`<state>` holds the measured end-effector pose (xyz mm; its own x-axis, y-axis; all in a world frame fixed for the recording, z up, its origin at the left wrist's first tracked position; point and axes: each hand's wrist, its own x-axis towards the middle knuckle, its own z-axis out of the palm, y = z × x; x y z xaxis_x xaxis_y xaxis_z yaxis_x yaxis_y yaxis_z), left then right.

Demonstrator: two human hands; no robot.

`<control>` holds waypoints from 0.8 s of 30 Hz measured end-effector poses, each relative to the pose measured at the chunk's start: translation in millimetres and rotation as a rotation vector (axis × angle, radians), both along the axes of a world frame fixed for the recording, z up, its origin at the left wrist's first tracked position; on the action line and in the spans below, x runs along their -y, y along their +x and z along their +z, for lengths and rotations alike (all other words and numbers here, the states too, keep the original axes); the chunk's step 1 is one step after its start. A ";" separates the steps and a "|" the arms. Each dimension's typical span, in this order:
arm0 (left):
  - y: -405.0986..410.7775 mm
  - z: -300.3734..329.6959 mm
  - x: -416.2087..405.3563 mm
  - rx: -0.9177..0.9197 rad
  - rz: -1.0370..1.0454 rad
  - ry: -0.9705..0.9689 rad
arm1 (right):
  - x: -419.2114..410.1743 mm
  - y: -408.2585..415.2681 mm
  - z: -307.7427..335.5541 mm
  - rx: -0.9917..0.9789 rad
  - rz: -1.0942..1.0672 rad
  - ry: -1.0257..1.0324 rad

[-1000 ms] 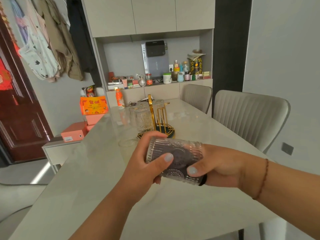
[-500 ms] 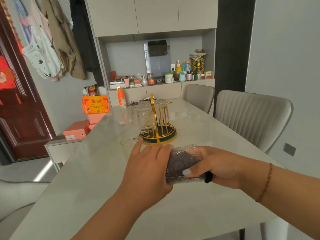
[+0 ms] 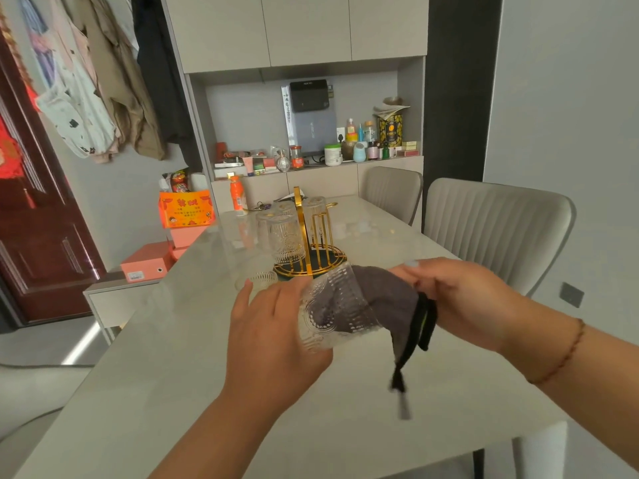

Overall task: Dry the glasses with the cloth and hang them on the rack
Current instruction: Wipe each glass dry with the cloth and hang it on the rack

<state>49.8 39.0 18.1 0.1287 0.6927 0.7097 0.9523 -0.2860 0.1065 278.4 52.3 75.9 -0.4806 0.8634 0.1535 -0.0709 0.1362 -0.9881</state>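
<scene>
We hold the glass (image 3: 337, 311) on its side above the surface (image 3: 173, 357), left hand (image 3: 273, 337) cupping it, right hand (image 3: 463, 302) gripping the cloth (image 3: 387, 299) half inside; best we twist the cloth firmly round the inner wall.

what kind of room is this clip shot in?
Most likely a home dining area. A long pale table has padded chairs along it, a built-in cabinet has a shelf cluttered with bottles and jars, and coats hang by a door.
</scene>
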 end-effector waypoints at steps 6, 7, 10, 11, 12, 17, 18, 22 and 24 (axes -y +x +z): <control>13.6 3.3 5.8 -0.015 0.059 0.054 | 8.9 -25.0 -12.7 0.031 -0.129 0.071; 15.5 3.6 7.0 -0.027 0.082 0.051 | 11.7 -30.3 -14.3 0.159 -0.150 0.148; 22.3 2.6 10.4 -0.031 0.108 0.039 | 18.4 -48.4 -16.0 0.341 -0.343 0.403; 25.4 2.3 11.6 -0.011 0.108 0.023 | 17.4 -51.7 -17.2 0.322 -0.414 0.451; 28.8 3.9 13.9 0.025 0.093 -0.008 | 16.1 -53.5 -18.2 0.289 -0.462 0.483; 36.8 25.1 29.6 0.399 -0.115 -0.291 | 10.7 -47.8 -15.9 0.138 -0.371 0.457; 35.1 27.0 29.9 0.549 -0.188 -0.400 | 11.0 -46.1 -13.8 0.128 -0.344 0.470; 29.5 22.6 24.0 1.209 -0.755 -0.921 | 10.6 -39.6 -2.4 0.042 -0.279 0.518; 29.4 17.7 24.1 1.438 -0.967 -1.131 | 11.0 -37.9 2.4 -0.025 -0.224 0.526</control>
<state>79.2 14.9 35.8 0.5031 0.8640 0.0169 -0.3377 0.1785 0.9242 240.5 41.3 78.4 -0.2852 0.7482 0.5991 -0.0058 0.6237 -0.7817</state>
